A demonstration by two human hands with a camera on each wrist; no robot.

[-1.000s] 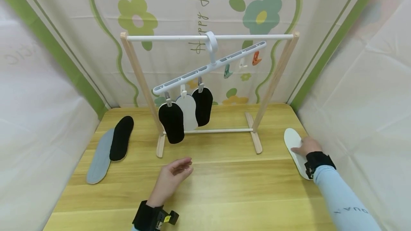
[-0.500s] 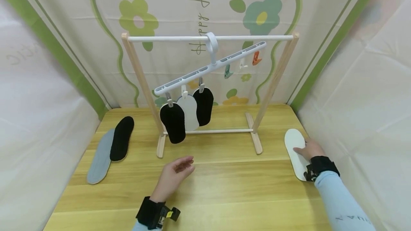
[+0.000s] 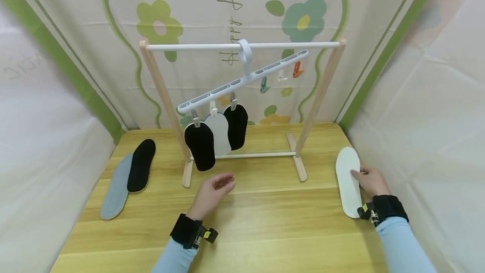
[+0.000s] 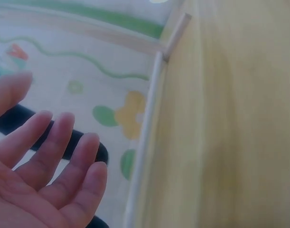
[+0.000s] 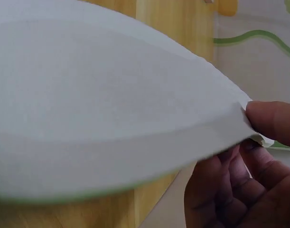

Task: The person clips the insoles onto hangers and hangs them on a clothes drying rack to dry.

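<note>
At the right side of the table, my right hand [image 3: 373,181] pinches the edge of a white insole [image 3: 347,180] between thumb and fingers. The right wrist view shows the insole [image 5: 102,95] close up, its rim bent at the thumb. My left hand [image 3: 211,193] hovers over the table before the rack, fingers relaxed, holding nothing; the left wrist view shows its spread fingers [image 4: 71,164]. Above it, a black insole [image 3: 201,146], a white insole [image 3: 218,134] and another black insole [image 3: 236,127] hang clipped on the left half of a pale hanger [image 3: 242,82].
The hanger hooks onto the white bar of a wooden rack [image 3: 315,100]. On its right half hang a green clip [image 3: 264,85], a white clip [image 3: 282,75] and an orange clip [image 3: 297,70]. A grey insole [image 3: 115,193] and a black insole [image 3: 141,165] lie at left.
My right hand has shifted slightly right and toward me, and the white insole has turned more upright in view. My left hand has risen slightly toward the rack.
</note>
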